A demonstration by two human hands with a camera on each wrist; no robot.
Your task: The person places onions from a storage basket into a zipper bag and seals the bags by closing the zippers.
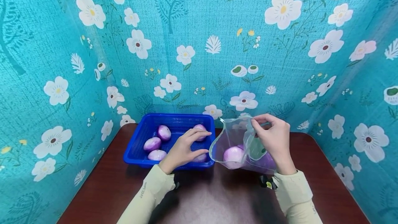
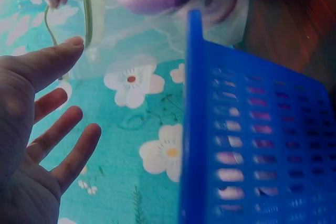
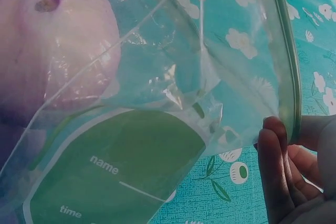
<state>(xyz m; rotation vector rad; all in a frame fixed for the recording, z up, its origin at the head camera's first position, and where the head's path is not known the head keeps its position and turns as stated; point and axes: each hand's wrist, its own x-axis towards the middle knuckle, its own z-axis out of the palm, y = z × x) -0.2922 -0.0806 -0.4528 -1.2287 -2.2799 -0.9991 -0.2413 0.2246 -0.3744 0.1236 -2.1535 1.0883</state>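
Note:
With thumb and fingers, my right hand [image 1: 273,139] pinches the rim of a clear zip bag [image 3: 157,66], which has a green label [image 3: 115,166] reading "name" and "time". A red onion [image 1: 234,156] lies inside the bag near its mouth, with more purple showing behind the plastic. My left hand [image 1: 183,148] hangs above the right side of a blue basket [image 1: 141,144], fingers spread and holding nothing. In the left wrist view, its thumb is near the bag's zip edge; whether they touch I cannot tell. Several red onions [image 1: 152,144] lie in the basket, some partly hidden by my left hand.
Basket and bag stand side by side on a dark reddish-brown table [image 1: 217,196]. A turquoise flowered cloth [image 1: 199,89] hangs behind the table and along both sides. The basket's perforated wall [image 2: 252,140] rises beside my left hand.

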